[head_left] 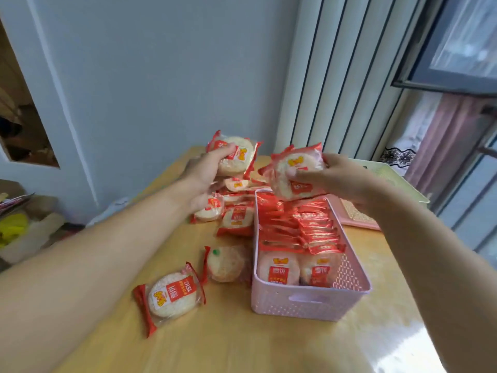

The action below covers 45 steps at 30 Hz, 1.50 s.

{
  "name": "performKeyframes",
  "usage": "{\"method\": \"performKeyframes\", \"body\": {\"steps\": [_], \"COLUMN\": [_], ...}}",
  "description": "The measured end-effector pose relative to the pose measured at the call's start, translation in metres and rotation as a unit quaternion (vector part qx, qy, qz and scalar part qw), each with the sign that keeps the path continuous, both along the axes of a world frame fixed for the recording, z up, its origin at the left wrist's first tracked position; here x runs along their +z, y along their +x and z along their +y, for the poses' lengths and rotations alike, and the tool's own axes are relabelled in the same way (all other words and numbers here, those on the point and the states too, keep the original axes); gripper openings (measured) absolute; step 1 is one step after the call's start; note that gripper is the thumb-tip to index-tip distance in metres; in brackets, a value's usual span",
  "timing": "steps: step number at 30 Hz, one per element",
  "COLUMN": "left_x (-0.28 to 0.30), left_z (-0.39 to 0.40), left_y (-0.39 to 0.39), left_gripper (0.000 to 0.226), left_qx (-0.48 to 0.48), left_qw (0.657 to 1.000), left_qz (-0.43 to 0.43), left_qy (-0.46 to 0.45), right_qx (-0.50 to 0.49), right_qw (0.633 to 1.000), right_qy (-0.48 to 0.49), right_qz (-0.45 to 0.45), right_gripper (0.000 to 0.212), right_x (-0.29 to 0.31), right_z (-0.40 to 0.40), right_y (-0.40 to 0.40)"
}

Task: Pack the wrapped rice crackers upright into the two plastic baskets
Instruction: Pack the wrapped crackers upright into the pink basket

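The left hand (204, 173) grips one wrapped cracker (234, 154) above the loose pile (231, 211). The right hand (338, 179) grips another cracker (295, 170) over the pink basket (309, 300), already full of two upright rows. Two single packets (172, 294) lie on the wooden table (242, 345).

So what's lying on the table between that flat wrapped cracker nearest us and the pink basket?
In the head view, one wrapped rice cracker with a green spot, beside the pink plastic basket.

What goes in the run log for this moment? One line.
left hand: holds cracker | right hand: holds cracker over pink basket | basket: nearly full
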State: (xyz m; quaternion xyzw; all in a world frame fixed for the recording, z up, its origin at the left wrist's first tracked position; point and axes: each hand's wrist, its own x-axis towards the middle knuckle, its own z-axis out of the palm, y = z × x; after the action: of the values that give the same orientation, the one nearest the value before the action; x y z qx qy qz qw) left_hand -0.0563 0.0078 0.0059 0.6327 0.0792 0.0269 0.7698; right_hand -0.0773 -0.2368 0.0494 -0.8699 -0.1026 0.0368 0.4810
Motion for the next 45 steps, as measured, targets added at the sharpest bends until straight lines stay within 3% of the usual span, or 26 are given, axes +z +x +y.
{"method": "performKeyframes", "body": {"steps": [2,4,6,10,15,22,26,31,34,36,38,40,42,45], "left_x": [-0.016,-0.035,-0.051,-0.066,-0.068,-0.071,-0.066,-0.062,-0.064,-0.064,-0.065,-0.067,-0.066,-0.067], "left_z": [-0.037,-0.063,-0.079,-0.094,-0.092,-0.084,-0.083,-0.079,-0.079,-0.080,-0.079,-0.079,-0.080,-0.080], "left_y": [-0.003,-0.005,-0.010,-0.013,0.000,0.018,0.020,0.023,0.025,0.025,0.025,0.026,0.026,0.028], "left_gripper": [0.047,0.075,0.077,0.109,0.102,0.090,0.092,0.074,0.068,0.059,0.050,0.039,0.026,0.019], "left_qx": [-0.020,-0.033,-0.040,-0.031,-0.026,-0.010,0.007,-0.030,-0.028,-0.020,-0.009,-0.004,0.000,0.027], "left_qw": [1.000,0.999,0.998,0.994,0.996,0.995,0.991,0.988,0.983,0.980,0.974,0.966,0.962,0.963], "left_qz": [0.003,0.000,-0.008,0.010,-0.014,-0.055,-0.096,-0.096,-0.107,-0.126,-0.145,-0.164,-0.173,-0.148], "left_qy": [0.003,0.024,0.057,0.101,0.089,0.078,0.098,0.116,0.144,0.153,0.176,0.202,0.210,0.226], "right_qx": [-0.020,-0.037,-0.048,-0.064,-0.126,-0.112,-0.132,-0.140,-0.120,-0.032,0.049,0.089,0.095,0.089], "right_qw": [0.997,0.994,0.992,0.962,0.946,0.966,0.971,0.965,0.970,0.983,0.993,0.993,0.979,0.957], "right_qy": [0.073,0.097,0.114,0.257,0.293,0.232,0.192,0.179,0.152,0.137,0.082,-0.038,-0.164,-0.262], "right_qz": [0.010,0.019,0.033,0.069,0.056,0.024,-0.050,-0.133,-0.144,-0.119,-0.068,-0.065,-0.081,-0.088], "right_gripper": [0.034,0.038,0.047,0.056,0.050,0.084,0.047,0.026,0.029,0.040,0.042,0.037,0.029,0.031], "right_x": [-0.018,-0.041,-0.064,-0.090,-0.096,-0.092,-0.085,-0.071,-0.054,-0.041,-0.034,-0.035,-0.040,-0.046], "right_z": [-0.035,-0.053,-0.059,-0.057,-0.046,-0.042,-0.050,-0.046,-0.047,-0.045,-0.038,-0.030,-0.022,-0.010], "right_y": [-0.009,-0.014,-0.013,-0.011,0.004,0.033,0.034,0.020,0.007,-0.006,-0.022,-0.031,-0.036,-0.043]}}
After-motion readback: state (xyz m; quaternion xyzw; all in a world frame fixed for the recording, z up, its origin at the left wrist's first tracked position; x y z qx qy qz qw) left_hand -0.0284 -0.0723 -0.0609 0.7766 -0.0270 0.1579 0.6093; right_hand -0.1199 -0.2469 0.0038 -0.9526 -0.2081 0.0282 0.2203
